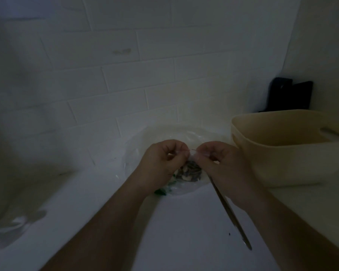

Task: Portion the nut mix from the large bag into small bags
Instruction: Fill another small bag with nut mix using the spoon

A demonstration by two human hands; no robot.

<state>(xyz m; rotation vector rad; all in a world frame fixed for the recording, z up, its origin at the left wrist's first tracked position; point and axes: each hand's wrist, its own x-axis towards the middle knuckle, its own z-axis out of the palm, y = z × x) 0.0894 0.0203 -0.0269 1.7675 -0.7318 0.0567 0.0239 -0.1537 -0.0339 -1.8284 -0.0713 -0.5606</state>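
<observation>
Though the light is v. dim, crumpled clear plastic [12, 225] shows at far left on the white counter [184, 231], edges blurred, cut off by the frame.

Mid-frame, a small clear bag [186, 174] sits on the counter just in front of the tiled wall [125, 75], w/ a clump of mixed nuts [190, 171] in it: pale, brown & dark bits. A few green pieces show at its lower left edge. Looser clear plastic spreads around & behind the bag; can't tell if that's the large bag.

Left hand [164, 161] is curled, thumb & fingers pinching the bag's top edge. Right hand [217, 163] is curled the same way, pinching the top edge just beside the left, fingertips nearly touching. Both forearms come up from the bottom of frame, meeting over the bag. Bag top is mostly hidden by the fingers, so can't tell if it's sealed.

A long thin metal utensil [229, 214] lies on the counter under the right wrist, its upper end hidden by the hand; type unclear.

Right: a beige plastic tub [282, 153] w/ handle slot stands near the right hand, inside not visible. Behind it, a dark object [290, 96] leans on the wall, too dark to identify.
</observation>
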